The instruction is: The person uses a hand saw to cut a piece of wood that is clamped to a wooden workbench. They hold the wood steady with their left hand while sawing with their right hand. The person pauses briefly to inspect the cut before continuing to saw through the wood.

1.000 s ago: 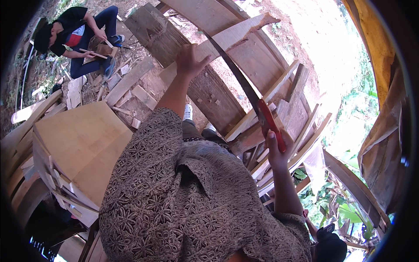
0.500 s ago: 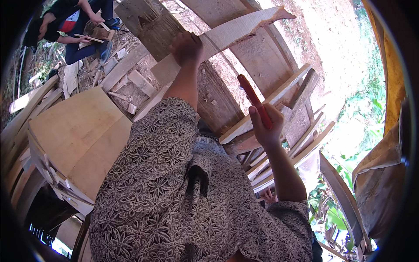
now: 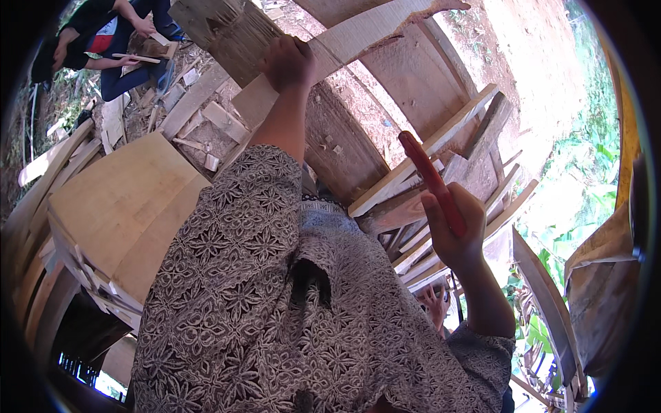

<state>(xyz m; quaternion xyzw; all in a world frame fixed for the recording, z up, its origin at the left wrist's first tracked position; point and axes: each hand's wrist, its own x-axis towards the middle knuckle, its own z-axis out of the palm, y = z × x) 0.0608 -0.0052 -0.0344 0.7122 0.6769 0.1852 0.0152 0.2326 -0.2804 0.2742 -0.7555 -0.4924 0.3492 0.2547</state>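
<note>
Drawing a saw point(image 3: 434, 180) back from a board point(image 3: 379, 29), its blade edge-on.
A second ago the blade lay broadside over the wood; now it shows at most as a thin line between handle and board, so sawing has probably begun. The right hand point(image 3: 460, 226), wrapped round the red handle, has pulled back; the left hand point(image 3: 288, 65), its thumb spread earlier, is now clamped on the board, which lies over a wide plank point(image 3: 337, 141).
</note>
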